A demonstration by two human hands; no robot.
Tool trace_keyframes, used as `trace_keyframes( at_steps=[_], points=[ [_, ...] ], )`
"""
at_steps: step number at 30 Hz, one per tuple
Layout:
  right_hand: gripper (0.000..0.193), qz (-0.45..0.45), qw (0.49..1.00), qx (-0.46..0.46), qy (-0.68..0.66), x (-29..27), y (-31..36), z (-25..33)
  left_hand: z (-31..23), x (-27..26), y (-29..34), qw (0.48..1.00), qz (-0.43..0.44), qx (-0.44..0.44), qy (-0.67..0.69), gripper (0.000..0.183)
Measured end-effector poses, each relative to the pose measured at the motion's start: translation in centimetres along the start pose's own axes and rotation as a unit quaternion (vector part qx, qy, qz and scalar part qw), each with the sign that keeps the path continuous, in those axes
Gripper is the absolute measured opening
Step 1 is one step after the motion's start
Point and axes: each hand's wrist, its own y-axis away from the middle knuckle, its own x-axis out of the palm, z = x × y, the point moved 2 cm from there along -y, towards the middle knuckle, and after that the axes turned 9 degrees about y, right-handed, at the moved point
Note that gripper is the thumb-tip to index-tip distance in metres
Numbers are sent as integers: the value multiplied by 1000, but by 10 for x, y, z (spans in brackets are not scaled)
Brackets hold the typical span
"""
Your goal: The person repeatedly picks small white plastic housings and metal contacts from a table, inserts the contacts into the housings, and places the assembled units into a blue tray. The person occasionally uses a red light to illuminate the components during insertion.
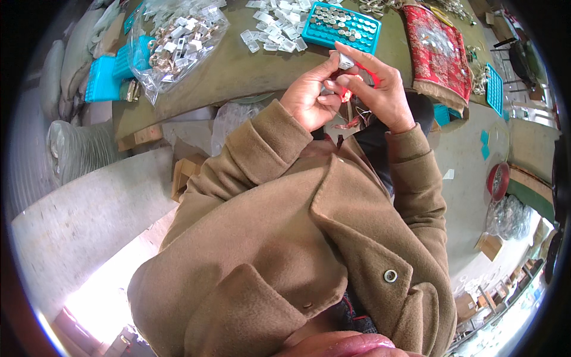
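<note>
In front of my body, over the table's near edge, both hands are raised close together. My left hand [310,90] is closed, with its thumb and fingertips on a small whitish, shiny piece [345,61]. My right hand [383,89] pinches at the same piece from the other side, index finger stretched over its top and thumb below. Something thin and red [373,77] shows behind the right fingers; its full shape is hidden. Just beyond the hands lies a turquoise tray [309,37] with rows of round hollows, many holding small silvery discs [342,25].
Small clear plastic cases [276,27] lie heaped left of the tray. Farther left are an open clear bag [205,44] of white and coppery pieces and stacked turquoise trays [102,80]. A red patterned cloth [437,74] drapes the table at right. A red basin [497,181] stands farther right.
</note>
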Motion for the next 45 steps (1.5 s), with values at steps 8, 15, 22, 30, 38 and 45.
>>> trace_keyframes(
  at_steps=[8, 15, 22, 30, 38, 45],
  points=[
    [30, -108, 954, -174, 220, -18, 7, -4, 7, 11, -6, 996, -28, -34, -76, 28],
    [31, -107, 976, -62, 180, -37, 35, -9, 15, 24, -22, 960, -52, -20, -274, 25],
    [13, -310, 881, 149, 324, -135, 48, -50, 26, 39, -30, 912, -8, 20, -411, 30],
    [21, -277, 849, 184, 410, -162, 17, -78, 35, 43, -42, 940, 7, 28, -340, 35],
    [25, -245, 843, 232, 419, -161, 8, -90, 37, 43, -47, 944, -10, -3, -330, 32],
    [24, -292, 912, 179, 225, -176, 14, -100, 37, 36, -49, 951, -12, -21, -310, 34]
  ],
)
